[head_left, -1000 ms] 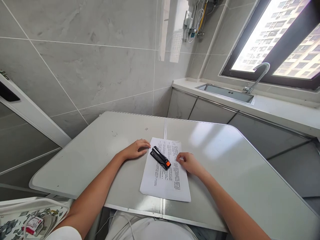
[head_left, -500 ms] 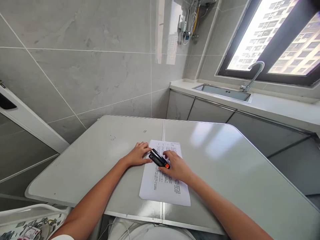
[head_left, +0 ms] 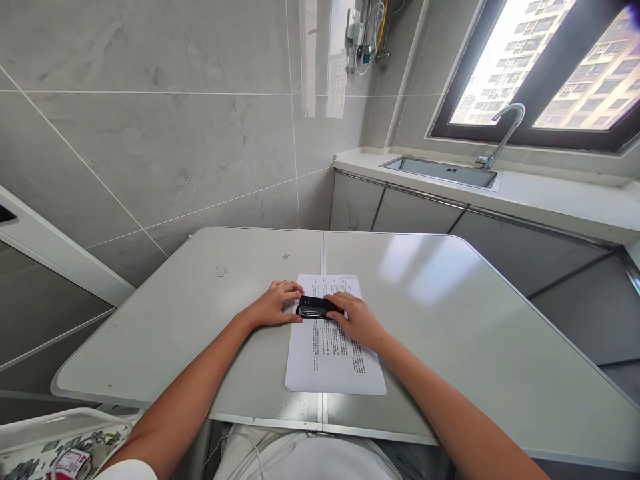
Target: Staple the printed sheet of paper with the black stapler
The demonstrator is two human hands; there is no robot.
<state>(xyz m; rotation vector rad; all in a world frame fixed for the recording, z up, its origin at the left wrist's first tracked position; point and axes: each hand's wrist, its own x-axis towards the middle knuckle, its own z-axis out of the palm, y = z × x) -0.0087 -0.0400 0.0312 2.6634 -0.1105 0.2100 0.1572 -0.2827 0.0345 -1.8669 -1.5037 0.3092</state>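
Observation:
A black stapler (head_left: 313,308) lies level across the upper part of a printed sheet of paper (head_left: 336,379), its long side running left to right. My right hand (head_left: 357,320) is closed around its right end, the thumb on the near side and the fingers over the far side, hiding that end. My left hand (head_left: 273,305) rests at the paper's left edge. Its thumb and fingers are spread in a C shape around the stapler's left end; whether they touch it I cannot tell.
The pale table (head_left: 430,373) has a metal seam down its middle. At lower left stands a white basket (head_left: 55,421) with small items in it. Behind are a tiled wall (head_left: 175,160), a counter (head_left: 545,200) with a sink (head_left: 445,171) and tap (head_left: 510,123).
The stapler has turned from a slant to nearly level. My right hand now covers its orange end and grips it. My left hand has stayed near the same place by the paper.

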